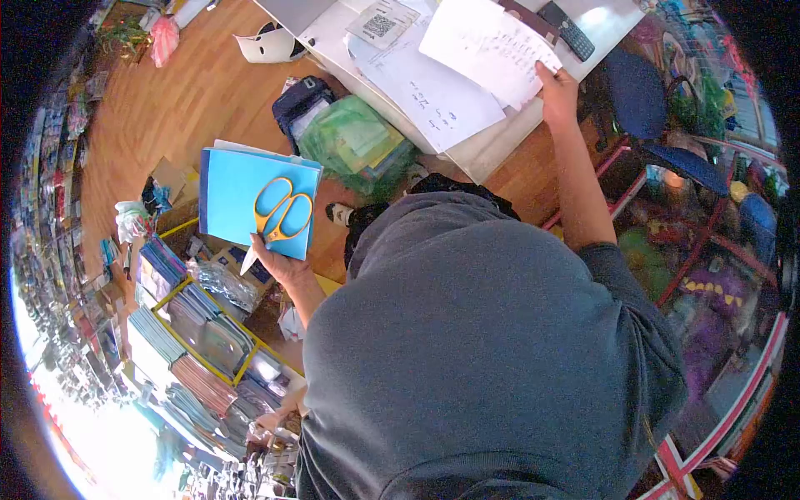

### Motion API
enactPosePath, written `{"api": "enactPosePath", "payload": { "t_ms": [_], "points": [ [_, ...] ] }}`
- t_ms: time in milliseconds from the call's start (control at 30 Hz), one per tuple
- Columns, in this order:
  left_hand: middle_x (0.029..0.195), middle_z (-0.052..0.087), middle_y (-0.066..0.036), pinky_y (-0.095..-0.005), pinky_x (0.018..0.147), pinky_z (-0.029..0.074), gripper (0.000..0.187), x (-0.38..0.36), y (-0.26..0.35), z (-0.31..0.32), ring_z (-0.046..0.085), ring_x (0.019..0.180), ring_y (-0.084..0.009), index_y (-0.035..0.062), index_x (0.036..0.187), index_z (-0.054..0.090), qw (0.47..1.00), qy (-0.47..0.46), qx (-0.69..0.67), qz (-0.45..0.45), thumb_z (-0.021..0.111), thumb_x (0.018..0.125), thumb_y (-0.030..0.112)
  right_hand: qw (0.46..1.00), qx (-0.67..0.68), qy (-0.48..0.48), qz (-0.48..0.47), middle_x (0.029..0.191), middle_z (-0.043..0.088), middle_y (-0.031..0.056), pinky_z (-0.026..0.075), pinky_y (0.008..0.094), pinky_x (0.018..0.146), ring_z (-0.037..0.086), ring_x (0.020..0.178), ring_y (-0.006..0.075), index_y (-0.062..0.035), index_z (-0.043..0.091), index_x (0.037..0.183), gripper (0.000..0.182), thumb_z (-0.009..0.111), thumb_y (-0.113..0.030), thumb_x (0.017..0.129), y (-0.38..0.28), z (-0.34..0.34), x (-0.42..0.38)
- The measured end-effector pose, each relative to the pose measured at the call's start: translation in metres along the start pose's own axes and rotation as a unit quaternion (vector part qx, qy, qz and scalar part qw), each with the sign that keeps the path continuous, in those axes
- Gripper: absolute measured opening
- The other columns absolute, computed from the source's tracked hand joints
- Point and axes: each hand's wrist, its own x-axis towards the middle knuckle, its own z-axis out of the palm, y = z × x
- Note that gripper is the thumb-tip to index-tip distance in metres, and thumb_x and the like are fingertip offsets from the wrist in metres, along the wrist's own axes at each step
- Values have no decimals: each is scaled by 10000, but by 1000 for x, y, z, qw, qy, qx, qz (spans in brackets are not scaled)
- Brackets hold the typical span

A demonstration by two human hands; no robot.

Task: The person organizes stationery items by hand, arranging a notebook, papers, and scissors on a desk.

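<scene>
My left hand [282,265] grips a stack of light blue paper or folders [229,192] with a darker blue edge. A pair of scissors [268,218] with orange handles lies on top of the stack, its blades pointing down past my thumb. My right hand [560,93] pinches the edge of a white sheet of paper [483,46] with handwritten or printed marks, above the white table. Beneath that sheet lies another white paper [442,108] with handwriting, overhanging the table edge.
The white table [487,154] carries a QR code card [379,27] and a dark calculator [568,32]. A green plastic bag [354,137] and a dark backpack [300,104] sit on the wooden floor. Shelves of notebooks [196,325] stand at lower left. A blue chair [635,92] is at right.
</scene>
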Motion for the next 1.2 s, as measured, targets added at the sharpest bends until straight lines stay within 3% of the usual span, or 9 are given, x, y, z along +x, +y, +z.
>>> {"api": "enactPosePath", "payload": {
  "t_ms": [267, 333, 500, 567, 633, 700, 900, 1100, 1200],
  "points": [
    [1145, 467, -128, -435, 804, 446, 478, 3, -3, -10, 501, 986, -280, 28, 1164, 388, 999, 35, 21, -2, 453, 822, 355, 999, -23, 29, 36, 892, 581, 103, 512, 308, 589, 587, 734, 183, 39, 542, 958, 233, 576, -76, 758, 5, -27, 34],
    [1141, 472, -118, -429, 806, 440, 478, 0, -4, -2, 500, 981, -273, 34, 1162, 393, 997, 74, 23, -2, 470, 815, 353, 998, -24, 32, 44, 892, 580, 104, 512, 309, 588, 587, 736, 182, 40, 539, 961, 238, 575, -80, 759, 7, -31, 35],
    [1122, 485, -109, -425, 799, 446, 485, 4, -3, -8, 503, 980, -265, 42, 1148, 406, 998, 52, 30, -9, 504, 795, 360, 996, -23, 45, 78, 842, 592, 72, 503, 298, 548, 584, 693, 158, 3, 549, 940, 224, 586, -112, 751, 13, -39, 36],
    [1110, 492, -104, -416, 786, 455, 487, 3, 0, -9, 508, 972, -256, 45, 1139, 413, 994, 95, 50, -20, 514, 789, 368, 993, -25, 69, 96, 857, 594, 83, 504, 299, 555, 588, 704, 166, 8, 546, 947, 232, 590, -93, 743, 10, -39, 33],
    [1109, 496, -95, -408, 744, 472, 540, 14, -2, -28, 517, 945, -260, 79, 1158, 410, 995, 70, 65, -19, 511, 765, 434, 994, -28, 44, 99, 866, 595, 87, 504, 299, 565, 590, 714, 177, 13, 539, 960, 258, 602, -57, 720, 19, -46, 35],
    [1100, 505, -99, -405, 720, 488, 539, 14, 0, -29, 527, 930, -264, 83, 1149, 423, 995, 74, 67, -27, 516, 758, 442, 994, -10, 29, 108, 921, 576, 114, 499, 335, 655, 587, 782, 217, 27, 491, 1020, 321, 584, -16, 715, 27, -55, 35],
    [1105, 500, -101, -437, 790, 454, 544, 11, -2, -10, 520, 946, -276, 64, 1146, 419, 995, 25, 94, -7, 519, 758, 434, 996, -26, 19, 81, 927, 574, 129, 485, 315, 687, 584, 775, 230, 38, 494, 1034, 368, 569, 50, 674, 47, -69, 33],
    [1106, 493, -91, -427, 794, 448, 520, 9, -3, -7, 502, 960, -264, 67, 1144, 420, 995, 37, 97, -3, 514, 770, 416, 998, -61, 19, -13, 860, 592, 97, 465, 267, 652, 568, 738, 170, 43, 550, 974, 306, 586, 36, 670, 14, -61, 34],
    [1112, 491, -111, -427, 770, 463, 515, 9, -4, -5, 512, 966, -264, 50, 1155, 406, 994, 45, 95, -8, 497, 786, 397, 969, -188, 64, -149, 801, 607, 58, 431, 209, 616, 539, 698, 90, 31, 592, 902, 223, 622, -16, 686, -20, -51, 37]
  ]
}}
